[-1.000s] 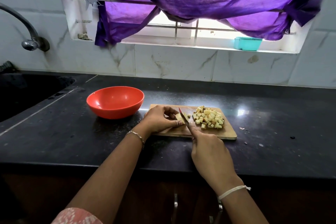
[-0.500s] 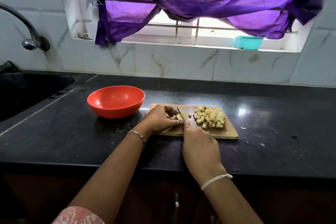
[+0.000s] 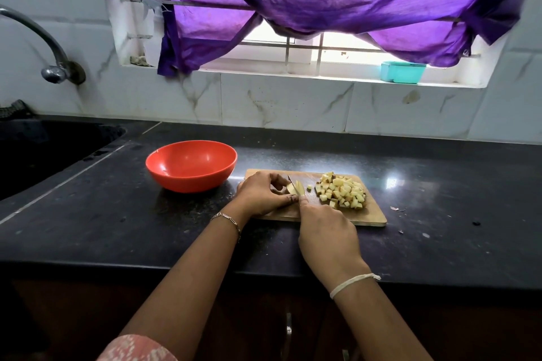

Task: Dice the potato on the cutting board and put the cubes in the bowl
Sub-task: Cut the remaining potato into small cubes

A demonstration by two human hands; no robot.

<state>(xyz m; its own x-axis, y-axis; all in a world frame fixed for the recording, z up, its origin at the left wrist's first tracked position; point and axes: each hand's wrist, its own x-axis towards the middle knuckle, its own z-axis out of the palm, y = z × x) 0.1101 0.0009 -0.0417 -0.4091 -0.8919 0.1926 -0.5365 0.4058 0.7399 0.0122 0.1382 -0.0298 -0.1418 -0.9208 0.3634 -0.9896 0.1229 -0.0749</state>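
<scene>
A wooden cutting board (image 3: 372, 214) lies on the black counter. A pile of potato cubes (image 3: 341, 192) sits on its right half, and one loose cube (image 3: 309, 187) lies just left of the pile. My left hand (image 3: 261, 192) holds a small uncut potato piece (image 3: 293, 187) at the board's left end, fingers curled over it. In my right hand (image 3: 325, 231) is a knife (image 3: 294, 184) whose blade is set down into that piece. The empty red bowl (image 3: 192, 165) stands left of the board.
A dark sink (image 3: 44, 149) with a curved tap (image 3: 52, 67) is at the far left. A few peel scraps (image 3: 396, 209) lie on the counter right of the board. A teal box (image 3: 403, 72) sits on the window ledge under a purple curtain.
The knife came down from a raised tilt into the potato piece beside my left fingers. One small cube now lies apart, left of the pile.
</scene>
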